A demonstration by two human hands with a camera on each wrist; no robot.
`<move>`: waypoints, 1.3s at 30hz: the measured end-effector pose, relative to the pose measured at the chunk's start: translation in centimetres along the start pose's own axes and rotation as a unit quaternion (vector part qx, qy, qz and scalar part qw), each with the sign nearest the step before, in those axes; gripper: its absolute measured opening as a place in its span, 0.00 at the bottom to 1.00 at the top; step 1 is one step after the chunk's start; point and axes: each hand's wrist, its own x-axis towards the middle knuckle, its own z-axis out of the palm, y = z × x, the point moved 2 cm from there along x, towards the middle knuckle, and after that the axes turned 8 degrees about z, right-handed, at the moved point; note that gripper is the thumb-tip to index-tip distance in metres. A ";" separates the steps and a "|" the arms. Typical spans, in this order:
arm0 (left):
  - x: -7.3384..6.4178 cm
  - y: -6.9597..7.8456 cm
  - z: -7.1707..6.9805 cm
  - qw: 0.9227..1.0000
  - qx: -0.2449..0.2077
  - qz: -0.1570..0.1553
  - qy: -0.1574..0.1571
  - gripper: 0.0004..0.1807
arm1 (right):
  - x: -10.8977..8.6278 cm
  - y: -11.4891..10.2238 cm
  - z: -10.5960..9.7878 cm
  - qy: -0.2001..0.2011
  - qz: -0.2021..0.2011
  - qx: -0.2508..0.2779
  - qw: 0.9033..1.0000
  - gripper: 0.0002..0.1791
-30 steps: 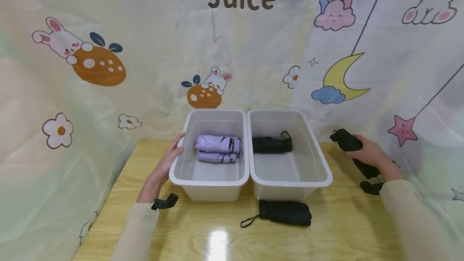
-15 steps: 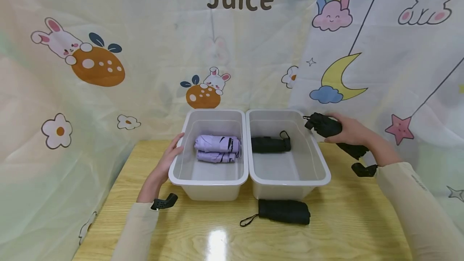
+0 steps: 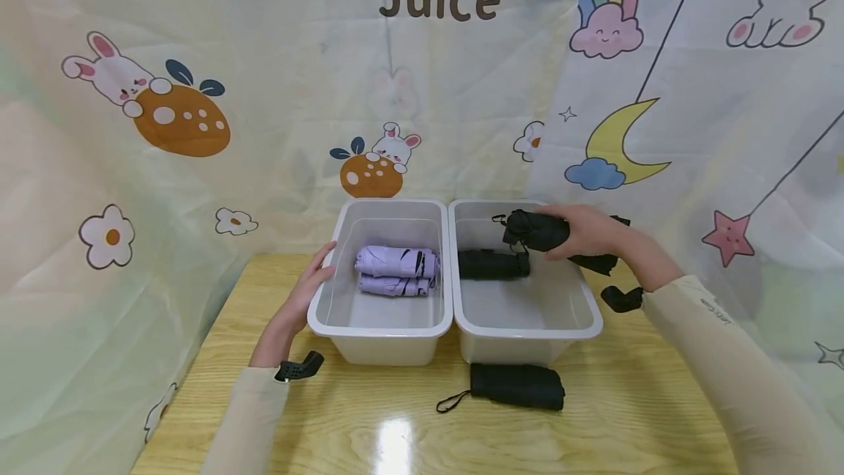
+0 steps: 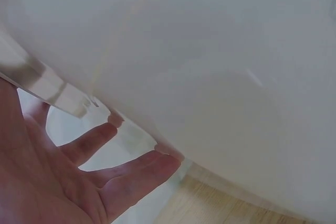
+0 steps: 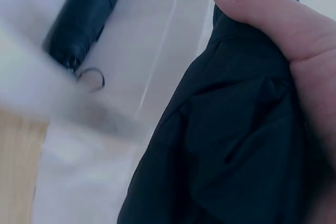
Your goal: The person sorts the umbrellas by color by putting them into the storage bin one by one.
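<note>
My right hand (image 3: 583, 232) grips a folded black umbrella (image 3: 537, 230) above the back right part of the right bin (image 3: 527, 333). In the right wrist view the held umbrella (image 5: 226, 114) fills much of the picture, with the thumb laid over it. Inside that bin lies another black umbrella (image 3: 494, 264) with a wrist loop. My left hand (image 3: 306, 292) rests against the outer left side of the left bin (image 3: 379, 333); the left wrist view shows its fingertips (image 4: 168, 162) touching the pale plastic. Two lilac folded umbrellas (image 3: 395, 262) lie one behind the other in the left bin.
A third black umbrella (image 3: 517, 386) with a loop lies on the wooden table (image 3: 330, 424) in front of the right bin. The two bins stand side by side. A printed cloth (image 3: 277, 108) hangs behind and beside the table.
My right hand has carried the black umbrella from the table's right side leftward, over the right bin's rim. The left hand has stayed at the left bin.
</note>
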 end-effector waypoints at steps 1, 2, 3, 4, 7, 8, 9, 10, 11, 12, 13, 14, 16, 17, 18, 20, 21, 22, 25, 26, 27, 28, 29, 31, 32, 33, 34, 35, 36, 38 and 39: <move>-0.1 0.0 -0.1 1.000 0.000 0.000 0.002 0.30 | 0.4 -0.5 0.2 -0.006 -0.007 -0.004 1.000 0.48; -0.1 -0.1 -0.1 1.000 0.000 0.001 0.004 0.30 | 0.8 -0.9 0.5 -0.011 -0.013 -0.007 1.000 0.47; -0.2 -0.1 -0.1 1.000 -0.001 0.001 0.004 0.30 | 1.1 -1.2 0.7 -0.016 -0.017 -0.007 1.000 0.46; -0.2 0.0 -0.1 1.000 -0.004 0.003 0.003 0.30 | 1.5 -1.6 1.0 -0.021 -0.020 -0.008 1.000 0.46; -0.2 0.0 -0.1 1.000 -0.008 0.007 0.001 0.30 | 2.3 -2.3 1.9 -0.033 -0.030 -0.012 0.999 0.45; -0.2 0.0 -0.1 1.000 -0.009 0.008 -0.001 0.30 | 2.5 -2.6 2.2 -0.037 -0.032 -0.008 0.999 0.46; -0.2 0.0 -0.1 1.000 -0.010 0.008 -0.002 0.30 | 2.8 -2.8 2.6 -0.040 -0.035 -0.006 0.999 0.46; -0.2 0.1 -0.1 1.000 -0.009 0.008 -0.002 0.30 | 3.0 -2.9 2.9 -0.042 -0.042 -0.004 0.998 0.46; -0.2 0.0 -0.1 1.000 -0.008 0.006 -0.001 0.30 | 3.2 -3.0 3.2 -0.043 -0.050 -0.001 0.998 0.46; -0.2 0.0 -0.1 1.000 -0.007 0.004 -0.001 0.30 | 3.4 -3.1 3.5 -0.044 -0.057 0.001 0.997 0.46; -0.1 0.0 -0.1 1.000 -0.006 0.003 -0.001 0.30 | 3.6 -3.2 3.8 -0.044 -0.065 0.004 0.997 0.46; -0.1 0.0 -0.1 1.000 -0.005 0.001 -0.001 0.30 | 3.9 -3.2 4.0 -0.044 -0.073 0.006 0.996 0.46; -0.1 -0.1 -0.1 1.000 -0.001 -0.001 0.001 0.30 | 4.3 -3.2 4.6 -0.041 -0.089 0.004 0.995 0.47; -0.1 -0.1 -0.1 1.000 0.000 -0.001 0.001 0.30 | 4.5 -3.2 4.8 -0.042 -0.092 0.009 0.995 0.47; -0.1 -0.1 -0.1 1.000 0.000 0.000 0.000 0.31 | 4.6 -3.1 5.1 -0.045 -0.095 0.014 0.994 0.47; -0.1 -0.1 -0.1 1.000 0.000 0.000 0.001 0.31 | 4.8 -3.1 5.5 -0.050 -0.100 0.021 0.993 0.47; -0.1 -0.1 -0.1 1.000 0.001 0.001 0.000 0.31 | 4.9 -3.1 5.8 -0.054 -0.102 0.023 0.993 0.47; -0.1 -0.1 -0.1 1.000 0.001 0.002 0.000 0.31 | 5.0 -3.1 6.0 -0.058 -0.102 0.026 0.993 0.47; -0.1 -0.1 -0.1 1.000 0.001 0.001 0.004 0.31 | 5.3 -3.2 6.8 -0.075 -0.095 0.019 0.992 0.47; 0.0 0.0 -0.1 1.000 0.001 0.000 0.004 0.31 | 5.4 -3.1 7.0 -0.082 -0.089 0.016 0.992 0.47; 0.0 0.0 0.0 1.000 0.001 0.000 0.004 0.31 | 5.5 -3.1 7.2 -0.089 -0.087 0.015 0.992 0.47; 0.0 0.0 -0.1 1.000 0.000 0.000 0.005 0.30 | 5.6 -3.0 7.5 -0.096 -0.082 0.015 0.992 0.47; -0.1 0.0 -0.1 1.000 -0.001 0.000 0.006 0.30 | 5.8 -3.0 7.7 -0.102 -0.079 0.017 0.991 0.47; -0.1 0.0 -0.1 1.000 0.000 0.002 0.006 0.31 | 6.1 -3.0 8.1 -0.111 -0.074 0.022 0.991 0.48; -0.1 0.0 -0.1 1.000 0.000 0.003 0.005 0.30 | 6.2 -2.9 8.3 -0.114 -0.076 0.025 0.990 0.47; -0.1 0.0 -0.1 1.000 0.000 0.005 0.004 0.30 | 6.4 -2.9 8.5 -0.118 -0.073 0.028 0.990 0.47; -0.1 0.0 -0.1 1.000 0.000 0.005 0.004 0.30 | 6.5 -2.9 8.7 -0.121 -0.073 0.029 0.989 0.47; -0.1 -0.1 -0.2 1.000 0.000 0.006 0.003 0.30 | 6.7 -2.9 8.9 -0.127 -0.071 0.030 0.989 0.47; -0.1 -0.1 -0.1 1.000 0.000 0.008 0.002 0.30 | 6.9 -2.8 9.1 -0.133 -0.065 0.030 0.989 0.47; 0.0 -0.1 -0.1 1.000 -0.005 0.009 -0.001 0.30 | 7.2 -2.6 9.5 -0.144 -0.057 0.031 0.988 0.47; 0.0 -0.1 -0.1 1.000 -0.006 0.010 -0.002 0.30 | 7.5 -2.4 9.7 -0.149 -0.048 0.032 0.987 0.47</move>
